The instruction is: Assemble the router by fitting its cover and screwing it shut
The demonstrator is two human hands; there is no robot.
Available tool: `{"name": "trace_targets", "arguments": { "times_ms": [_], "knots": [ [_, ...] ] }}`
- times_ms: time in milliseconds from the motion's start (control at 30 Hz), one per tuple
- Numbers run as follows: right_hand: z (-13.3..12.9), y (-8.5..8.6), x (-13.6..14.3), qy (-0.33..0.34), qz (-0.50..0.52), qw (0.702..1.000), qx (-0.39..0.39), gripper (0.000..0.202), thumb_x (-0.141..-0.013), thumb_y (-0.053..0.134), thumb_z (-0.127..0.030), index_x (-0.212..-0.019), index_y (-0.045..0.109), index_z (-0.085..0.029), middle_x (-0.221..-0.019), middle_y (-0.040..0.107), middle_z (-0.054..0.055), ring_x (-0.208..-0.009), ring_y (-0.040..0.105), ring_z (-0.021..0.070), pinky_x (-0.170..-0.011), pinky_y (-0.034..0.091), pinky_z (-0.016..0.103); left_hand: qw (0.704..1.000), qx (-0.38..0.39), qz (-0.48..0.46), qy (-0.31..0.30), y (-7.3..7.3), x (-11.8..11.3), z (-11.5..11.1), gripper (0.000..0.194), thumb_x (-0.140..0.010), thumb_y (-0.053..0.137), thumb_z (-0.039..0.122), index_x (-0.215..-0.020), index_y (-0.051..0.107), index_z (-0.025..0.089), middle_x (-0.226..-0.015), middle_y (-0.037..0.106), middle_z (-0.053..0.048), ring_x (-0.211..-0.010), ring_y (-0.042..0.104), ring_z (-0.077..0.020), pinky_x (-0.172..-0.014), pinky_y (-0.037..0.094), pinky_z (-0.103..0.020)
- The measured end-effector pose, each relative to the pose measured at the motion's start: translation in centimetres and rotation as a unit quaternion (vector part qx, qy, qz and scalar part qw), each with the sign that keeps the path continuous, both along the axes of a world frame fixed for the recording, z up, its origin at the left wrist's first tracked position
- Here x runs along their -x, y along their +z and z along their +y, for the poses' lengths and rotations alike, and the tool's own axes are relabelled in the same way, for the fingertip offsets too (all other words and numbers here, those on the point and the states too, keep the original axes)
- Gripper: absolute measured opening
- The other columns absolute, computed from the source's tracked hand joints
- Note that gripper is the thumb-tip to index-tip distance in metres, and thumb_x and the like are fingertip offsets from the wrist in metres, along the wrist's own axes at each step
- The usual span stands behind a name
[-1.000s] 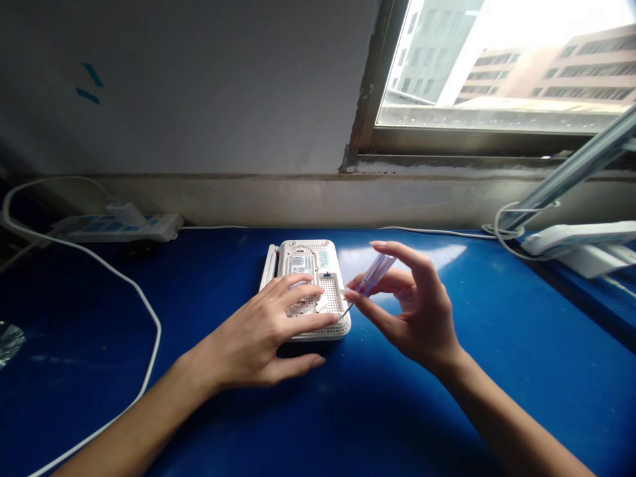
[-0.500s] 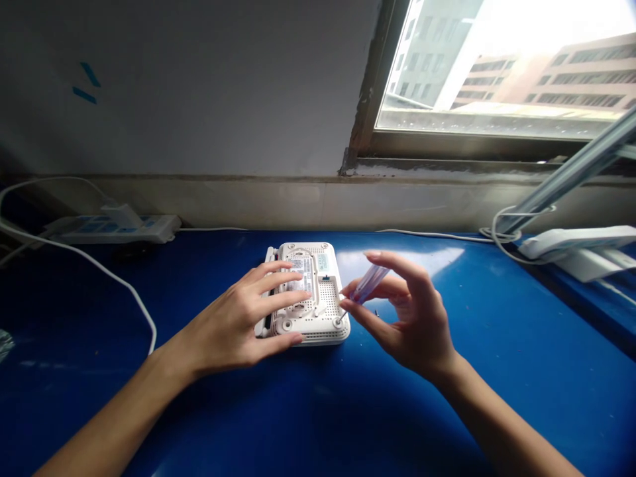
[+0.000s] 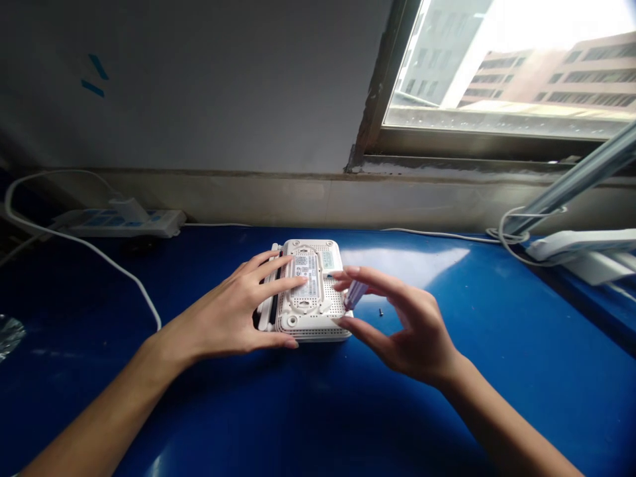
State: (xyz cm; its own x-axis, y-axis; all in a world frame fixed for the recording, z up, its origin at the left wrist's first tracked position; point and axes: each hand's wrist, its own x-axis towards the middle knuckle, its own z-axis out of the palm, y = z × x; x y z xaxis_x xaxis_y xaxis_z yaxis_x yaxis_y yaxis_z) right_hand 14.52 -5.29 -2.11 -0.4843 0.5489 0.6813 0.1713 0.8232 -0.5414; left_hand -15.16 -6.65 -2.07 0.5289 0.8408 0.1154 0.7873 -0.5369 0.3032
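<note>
A white router (image 3: 318, 323) lies underside up on the blue table, its vented base and label facing me and its folded antennas along the left side. My left hand (image 3: 243, 301) rests across its left part with fingers spread, the thumb by the near edge. In my right hand (image 3: 405, 318) is a screwdriver (image 3: 356, 293) with a clear purplish handle, pinched between thumb and fingers above the router's near right corner. That corner and the screwdriver's tip are hidden by the fingers. A small dark screw (image 3: 381, 312) lies on the table behind my right hand.
A white power strip (image 3: 169, 224) with a plugged-in adapter and a looping white cable (image 3: 126, 273) is at the back left. More white plugs and a strip (image 3: 581, 245) stand at the right near a slanted metal post (image 3: 571, 182). Crumpled clear plastic (image 3: 8, 334) lies far left.
My right fingers have opened out a little and shifted around the screwdriver handle, which now stands lower in view. The left hand stays on the router. The whole view has shifted slightly.
</note>
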Motion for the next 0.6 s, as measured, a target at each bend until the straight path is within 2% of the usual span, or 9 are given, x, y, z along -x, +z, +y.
{"name": "trace_targets", "arguments": {
  "times_ms": [67,100,200,300,367,467,500,600],
  "knots": [
    [-0.2,0.4,-0.1,0.003,0.025,0.999,0.037,0.057,-0.095,0.069,-0.007,-0.147,0.058,-0.028,-0.133,0.073,0.01,-0.116,0.073,0.0251,-0.097,0.063,0.042,1.0,0.014,0.007,0.009,0.0,0.0,0.1,0.09,-0.079,0.074,0.078,-0.157,0.048,0.043,-0.173,0.031,-0.006,-0.159,0.025,-0.0445,-0.122,0.037,-0.068],
    [-0.2,0.6,0.0,0.0,0.041,0.998,0.049,0.053,-0.096,0.066,-0.005,-0.144,0.061,-0.028,-0.13,0.074,0.009,-0.114,0.074,0.0246,-0.096,0.063,0.043,1.0,0.019,0.008,0.01,0.0,0.0,0.1,0.09,-0.079,0.074,0.078,-0.157,0.048,0.043,-0.173,0.031,-0.007,-0.159,0.025,-0.0446,-0.122,0.037,-0.068],
    [-0.1,0.9,0.2,-0.023,0.064,0.996,0.049,0.047,-0.093,0.073,-0.005,-0.133,0.068,-0.028,-0.11,0.078,0.006,-0.095,0.075,0.0219,-0.084,0.064,0.04,1.0,0.024,0.004,0.007,0.1,-0.2,0.0,0.091,-0.079,0.073,0.078,-0.158,0.047,0.042,-0.174,0.03,-0.009,-0.159,0.025,-0.0444,-0.121,0.038,-0.067],
    [0.2,1.3,0.5,-0.062,0.04,0.997,-0.009,0.036,-0.086,0.083,-0.014,-0.119,0.075,-0.026,-0.093,0.072,0.004,-0.079,0.069,0.0199,-0.069,0.06,0.035,1.0,0.021,-0.01,0.007,0.0,-0.5,-0.1,0.092,-0.078,0.076,0.077,-0.158,0.048,0.041,-0.174,0.029,-0.009,-0.158,0.026,-0.0454,-0.121,0.038,-0.067],
    [0.3,1.6,0.6,-0.076,0.015,0.996,-0.038,0.033,-0.09,0.081,-0.018,-0.122,0.075,-0.025,-0.099,0.071,0.007,-0.085,0.069,0.0213,-0.073,0.06,0.036,1.0,0.022,-0.018,0.006,-0.1,-0.6,-0.1,0.092,-0.078,0.077,0.075,-0.158,0.049,0.038,-0.174,0.029,-0.01,-0.158,0.028,-0.0459,-0.122,0.037,-0.067],
    [0.3,1.8,0.5,-0.037,-0.008,0.999,-0.014,0.045,-0.102,0.059,-0.012,-0.145,0.062,-0.026,-0.13,0.071,0.012,-0.117,0.069,0.0258,-0.097,0.059,0.042,0.999,0.026,-0.025,0.003,-0.3,-0.9,-0.1,0.091,-0.079,0.077,0.073,-0.157,0.051,0.035,-0.173,0.03,-0.013,-0.157,0.031,-0.0453,-0.122,0.037,-0.065],
    [0.2,1.9,0.5,-0.021,-0.009,1.0,-0.004,0.049,-0.103,0.053,-0.009,-0.149,0.059,-0.026,-0.135,0.07,0.011,-0.121,0.069,0.0255,-0.101,0.058,0.043,0.999,0.025,-0.027,0.003,-0.3,-0.9,-0.1,0.09,-0.079,0.077,0.073,-0.157,0.051,0.035,-0.173,0.03,-0.013,-0.156,0.032,-0.045,-0.122,0.037,-0.065],
    [0.0,2.1,0.6,-0.021,0.019,1.0,-0.011,0.046,-0.1,0.059,-0.006,-0.141,0.066,-0.027,-0.121,0.077,0.007,-0.105,0.075,0.0222,-0.092,0.061,0.038,0.999,0.016,-0.038,0.003,-0.4,-1.1,0.0,0.089,-0.079,0.079,0.071,-0.156,0.053,0.034,-0.172,0.032,-0.012,-0.156,0.033,-0.0445,-0.123,0.037,-0.064]
  ]
}}
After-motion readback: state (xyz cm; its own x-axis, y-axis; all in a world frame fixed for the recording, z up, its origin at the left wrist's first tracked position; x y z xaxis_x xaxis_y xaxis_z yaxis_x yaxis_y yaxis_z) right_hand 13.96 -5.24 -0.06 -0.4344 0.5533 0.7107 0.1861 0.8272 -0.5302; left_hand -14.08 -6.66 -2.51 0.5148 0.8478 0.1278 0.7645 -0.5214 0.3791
